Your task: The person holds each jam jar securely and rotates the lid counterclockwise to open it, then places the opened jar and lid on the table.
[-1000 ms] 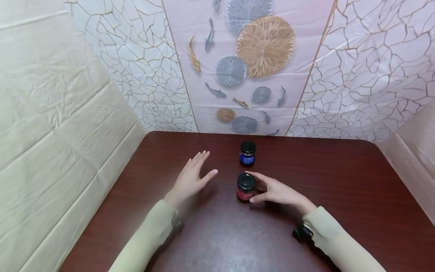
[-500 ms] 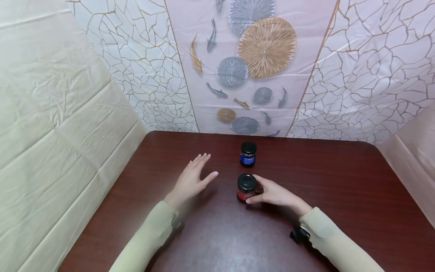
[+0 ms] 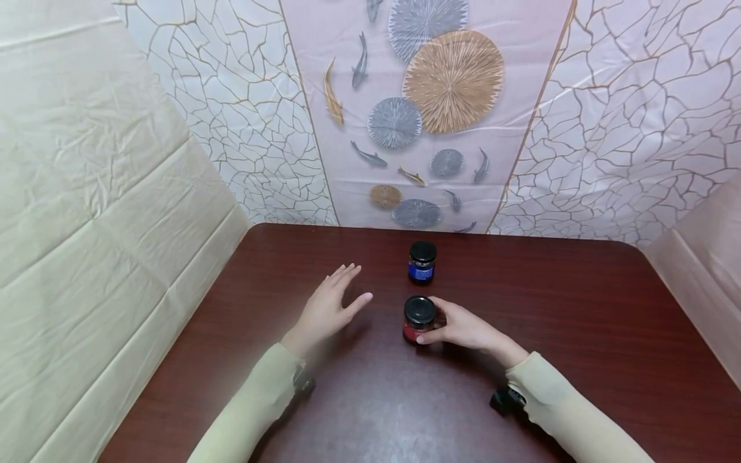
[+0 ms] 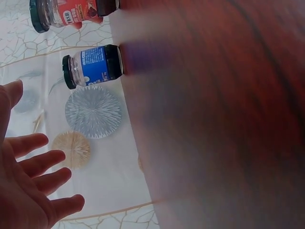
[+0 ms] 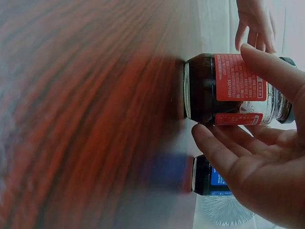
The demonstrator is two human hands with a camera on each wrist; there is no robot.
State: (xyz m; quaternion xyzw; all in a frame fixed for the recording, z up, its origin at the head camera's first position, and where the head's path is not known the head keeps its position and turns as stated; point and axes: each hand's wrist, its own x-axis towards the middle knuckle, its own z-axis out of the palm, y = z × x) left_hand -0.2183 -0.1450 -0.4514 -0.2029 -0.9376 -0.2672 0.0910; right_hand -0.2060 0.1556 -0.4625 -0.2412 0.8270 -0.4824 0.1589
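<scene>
Across the wooden table (image 3: 359,405) I have the right hand (image 3: 464,326) clamped round the red jar (image 3: 418,316) standing on it, the blue jar (image 3: 422,262) untouched behind, the left hand (image 3: 325,308) apart and holding nothing; I judge the grip made, lifting not yet done.

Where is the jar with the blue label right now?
In the head view, the blue-labelled jar stands slightly right of centre, toward the far edge of the table, just behind the red-labelled jar that the right hand holds.
</scene>
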